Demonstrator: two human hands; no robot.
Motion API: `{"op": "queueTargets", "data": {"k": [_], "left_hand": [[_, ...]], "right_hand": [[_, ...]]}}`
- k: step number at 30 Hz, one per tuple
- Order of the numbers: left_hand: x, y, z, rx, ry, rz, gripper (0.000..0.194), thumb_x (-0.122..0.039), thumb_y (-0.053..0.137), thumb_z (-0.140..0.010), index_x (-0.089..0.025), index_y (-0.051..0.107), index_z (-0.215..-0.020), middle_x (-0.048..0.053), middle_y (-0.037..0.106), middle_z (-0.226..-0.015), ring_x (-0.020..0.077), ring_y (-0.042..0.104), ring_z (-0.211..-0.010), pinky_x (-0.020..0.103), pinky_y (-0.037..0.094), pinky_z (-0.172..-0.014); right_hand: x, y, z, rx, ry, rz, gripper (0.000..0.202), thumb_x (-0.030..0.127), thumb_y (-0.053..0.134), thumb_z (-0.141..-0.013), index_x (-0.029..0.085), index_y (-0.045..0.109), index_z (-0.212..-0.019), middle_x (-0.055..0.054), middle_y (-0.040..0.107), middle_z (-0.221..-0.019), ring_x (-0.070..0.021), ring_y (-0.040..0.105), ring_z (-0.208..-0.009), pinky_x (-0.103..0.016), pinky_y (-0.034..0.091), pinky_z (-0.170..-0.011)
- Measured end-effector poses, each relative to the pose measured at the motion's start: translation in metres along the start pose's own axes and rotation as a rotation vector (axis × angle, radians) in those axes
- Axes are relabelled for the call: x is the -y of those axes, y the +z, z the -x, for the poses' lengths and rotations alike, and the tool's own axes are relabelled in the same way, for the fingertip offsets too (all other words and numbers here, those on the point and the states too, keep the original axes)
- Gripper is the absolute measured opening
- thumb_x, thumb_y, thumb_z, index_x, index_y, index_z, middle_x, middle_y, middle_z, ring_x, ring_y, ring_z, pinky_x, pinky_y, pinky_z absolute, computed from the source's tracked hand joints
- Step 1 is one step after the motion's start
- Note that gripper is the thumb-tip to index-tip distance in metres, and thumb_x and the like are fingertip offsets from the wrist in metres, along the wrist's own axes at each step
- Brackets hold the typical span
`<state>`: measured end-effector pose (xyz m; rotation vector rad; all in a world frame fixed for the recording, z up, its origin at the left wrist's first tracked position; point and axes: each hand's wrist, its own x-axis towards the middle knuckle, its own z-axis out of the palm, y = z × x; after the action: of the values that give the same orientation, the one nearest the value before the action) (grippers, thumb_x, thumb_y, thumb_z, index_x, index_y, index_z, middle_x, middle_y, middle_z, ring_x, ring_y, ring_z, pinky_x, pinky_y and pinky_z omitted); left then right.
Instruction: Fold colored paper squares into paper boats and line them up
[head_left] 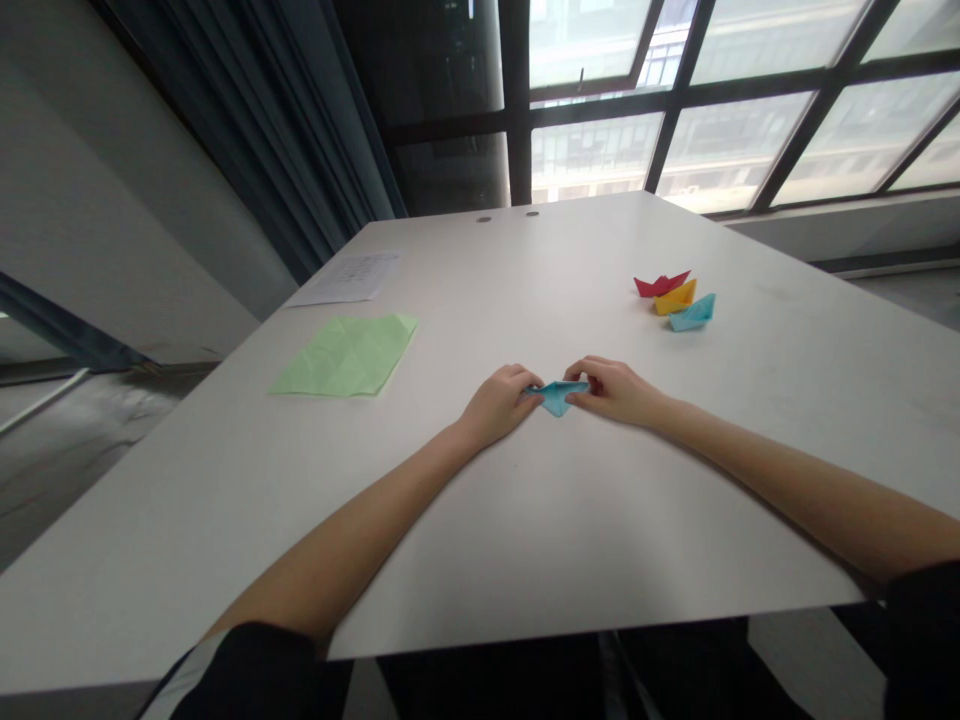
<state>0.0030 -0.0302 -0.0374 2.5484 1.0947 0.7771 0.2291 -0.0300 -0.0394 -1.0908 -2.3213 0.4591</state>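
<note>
Between my two hands is a small folded piece of blue paper (556, 399), its lower part coming to a point toward me. My left hand (501, 402) pinches its left end between thumb and fingers. At the other end, my right hand (613, 391) grips the paper the same way. Fingertips cover both ends of the fold. Both wrists rest low over the white table (480, 530).
Right of my hands, farther back, a red paper boat (660, 286), a yellow paper boat (677, 297) and a blue paper boat (694, 314) sit close together. To the left lie a creased green sheet (346, 355) and a printed page (349, 278).
</note>
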Motion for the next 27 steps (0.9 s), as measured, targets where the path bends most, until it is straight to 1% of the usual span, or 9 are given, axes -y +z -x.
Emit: {"op": "queueTargets", "data": {"k": [3,6,8,12,15,17,20,23,27], "left_hand": [[-0.002,-0.002,0.000,0.006,0.038,-0.044,0.013,-0.025,0.058,-0.080,-0.019,0.063,-0.089,0.005,0.064,-0.089,0.0195,0.054,-0.090,0.034,0.044,-0.083],[-0.002,0.000,0.001,0.029,0.072,-0.046,0.013,-0.022,0.054,-0.082,-0.020,0.064,-0.091,0.005,0.064,-0.092,0.0181,0.054,-0.090,0.032,0.044,-0.082],[-0.001,0.001,0.001,0.045,0.110,-0.055,0.016,-0.020,0.051,-0.084,-0.020,0.064,-0.092,0.005,0.063,-0.093,0.0166,0.055,-0.089,0.030,0.044,-0.081],[0.002,0.001,0.003,0.085,0.197,-0.098,0.021,-0.018,0.046,-0.086,-0.021,0.065,-0.093,0.006,0.064,-0.093,0.0157,0.055,-0.088,0.029,0.044,-0.080],[0.002,0.000,0.004,0.099,0.241,-0.101,0.020,-0.021,0.047,-0.086,-0.020,0.066,-0.092,0.006,0.064,-0.094,0.0159,0.055,-0.089,0.029,0.044,-0.082],[-0.001,0.001,0.004,0.085,0.248,-0.077,0.018,-0.025,0.049,-0.085,-0.018,0.066,-0.090,0.007,0.064,-0.095,0.0166,0.055,-0.091,0.030,0.044,-0.083],[-0.008,0.004,0.003,0.066,0.213,-0.071,0.020,-0.030,0.050,-0.085,-0.016,0.065,-0.081,0.008,0.065,-0.092,0.0179,0.056,-0.089,0.031,0.045,-0.082],[-0.013,0.006,0.002,0.073,0.182,-0.096,0.020,-0.029,0.049,-0.085,-0.017,0.063,-0.078,0.008,0.066,-0.089,0.0185,0.056,-0.089,0.033,0.045,-0.083],[-0.016,0.007,0.001,0.127,0.208,-0.115,0.018,-0.026,0.045,-0.087,-0.016,0.059,-0.082,0.008,0.065,-0.091,0.0189,0.055,-0.094,0.033,0.044,-0.086]], "right_hand": [[-0.001,0.002,0.000,-0.018,-0.029,-0.004,0.019,0.031,0.058,-0.076,0.019,0.058,-0.091,-0.004,0.058,-0.086,-0.0096,0.047,-0.055,-0.025,0.041,-0.059],[-0.002,0.002,0.001,-0.012,-0.096,0.000,0.016,0.030,0.056,-0.078,0.019,0.059,-0.090,-0.005,0.058,-0.088,-0.0106,0.050,-0.058,-0.025,0.043,-0.061],[-0.002,-0.001,0.002,0.021,-0.150,0.016,0.014,0.029,0.054,-0.080,0.019,0.060,-0.089,-0.006,0.059,-0.088,-0.0125,0.053,-0.065,-0.026,0.044,-0.065],[-0.003,-0.007,0.002,0.090,-0.248,0.054,0.018,0.031,0.052,-0.083,0.019,0.063,-0.092,-0.007,0.060,-0.087,-0.0165,0.056,-0.080,-0.028,0.045,-0.073],[-0.004,-0.009,0.002,0.094,-0.290,0.062,0.020,0.032,0.051,-0.084,0.020,0.064,-0.091,-0.008,0.061,-0.089,-0.0173,0.056,-0.083,-0.029,0.046,-0.076],[-0.005,-0.008,0.001,0.078,-0.313,0.074,0.020,0.033,0.051,-0.084,0.020,0.065,-0.090,-0.008,0.063,-0.090,-0.0176,0.056,-0.085,-0.030,0.046,-0.077],[-0.005,-0.006,0.001,0.064,-0.338,0.097,0.021,0.032,0.049,-0.086,0.021,0.065,-0.093,-0.007,0.065,-0.093,-0.0177,0.057,-0.086,-0.032,0.046,-0.079],[-0.004,-0.004,0.002,0.057,-0.347,0.129,0.022,0.031,0.048,-0.086,0.021,0.066,-0.095,-0.007,0.067,-0.094,-0.0180,0.058,-0.085,-0.033,0.046,-0.078],[-0.004,-0.004,0.002,0.060,-0.367,0.135,0.023,0.030,0.048,-0.087,0.021,0.067,-0.094,-0.007,0.068,-0.097,-0.0184,0.060,-0.087,-0.034,0.046,-0.081]]}}
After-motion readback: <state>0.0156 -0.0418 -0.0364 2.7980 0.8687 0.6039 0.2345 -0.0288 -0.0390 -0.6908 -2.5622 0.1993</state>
